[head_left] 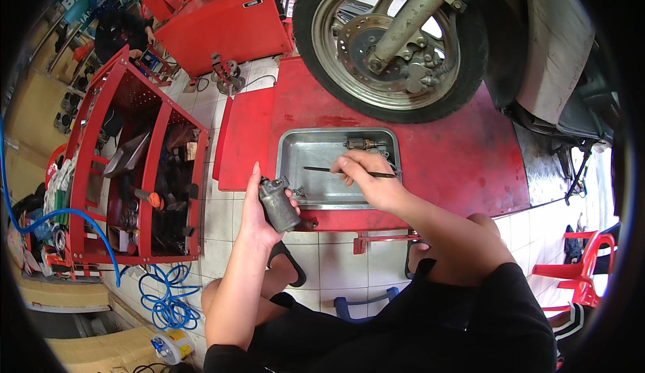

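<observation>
The left hand (253,215), half curled, grips a metal cylinder (280,206) in the air by the 8 o'clock corner of the tray (336,206), near the closest edge of the red platform (463,165). The right hand (365,179), pinched nearly closed on a thin black rod (319,169), hangs over the tray's 3 o'clock half, the rod pointing to 9; a gap parts rod from cylinder. Parts (363,144) lie inside the tray toward 1. From the tray, the platform spreads widely at 3, the wheel (463,81) bounding it at 1.

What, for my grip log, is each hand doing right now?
Left hand: closed around a grey metal cylinder.
Right hand: closed on a thin dark rod.
</observation>
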Available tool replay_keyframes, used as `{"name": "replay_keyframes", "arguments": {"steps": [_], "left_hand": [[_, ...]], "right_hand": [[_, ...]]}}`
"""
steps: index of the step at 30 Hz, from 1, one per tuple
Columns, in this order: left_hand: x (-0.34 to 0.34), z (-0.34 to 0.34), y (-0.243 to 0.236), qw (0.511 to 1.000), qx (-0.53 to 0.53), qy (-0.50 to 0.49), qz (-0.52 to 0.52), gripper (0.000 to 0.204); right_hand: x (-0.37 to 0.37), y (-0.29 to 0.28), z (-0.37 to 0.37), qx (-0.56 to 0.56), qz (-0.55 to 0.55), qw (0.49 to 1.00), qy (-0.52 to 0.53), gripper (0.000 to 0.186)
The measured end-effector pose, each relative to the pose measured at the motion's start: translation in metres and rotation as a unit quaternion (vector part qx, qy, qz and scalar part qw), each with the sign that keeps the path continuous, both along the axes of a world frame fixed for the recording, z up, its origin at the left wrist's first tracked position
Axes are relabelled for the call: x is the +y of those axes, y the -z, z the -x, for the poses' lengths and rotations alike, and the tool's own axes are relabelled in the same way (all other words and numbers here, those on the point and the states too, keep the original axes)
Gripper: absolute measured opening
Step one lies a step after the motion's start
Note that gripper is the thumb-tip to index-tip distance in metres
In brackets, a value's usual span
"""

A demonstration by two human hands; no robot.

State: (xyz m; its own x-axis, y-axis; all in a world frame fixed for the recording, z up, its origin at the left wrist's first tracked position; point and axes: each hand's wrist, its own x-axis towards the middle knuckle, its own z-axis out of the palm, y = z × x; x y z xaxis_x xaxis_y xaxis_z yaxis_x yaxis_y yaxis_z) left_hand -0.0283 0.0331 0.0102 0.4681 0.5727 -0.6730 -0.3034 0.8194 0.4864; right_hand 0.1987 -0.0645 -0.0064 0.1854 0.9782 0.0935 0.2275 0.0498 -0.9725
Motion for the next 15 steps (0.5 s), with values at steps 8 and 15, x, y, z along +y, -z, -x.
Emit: {"name": "replay_keyframes", "arguments": {"steps": [8, 15], "left_hand": [[-0.018, -0.014, 0.007, 0.983, 0.024, 0.162, -0.077, 0.067], [-0.036, -0.029, 0.031, 0.961, -0.028, 0.272, -0.037, 0.068]], "right_hand": [[-0.027, -0.048, 0.007, -0.104, -0.007, 0.989, -0.107, 0.03], [-0.042, -0.041, -0.012, -0.157, -0.048, 0.963, -0.213, 0.081]]}}
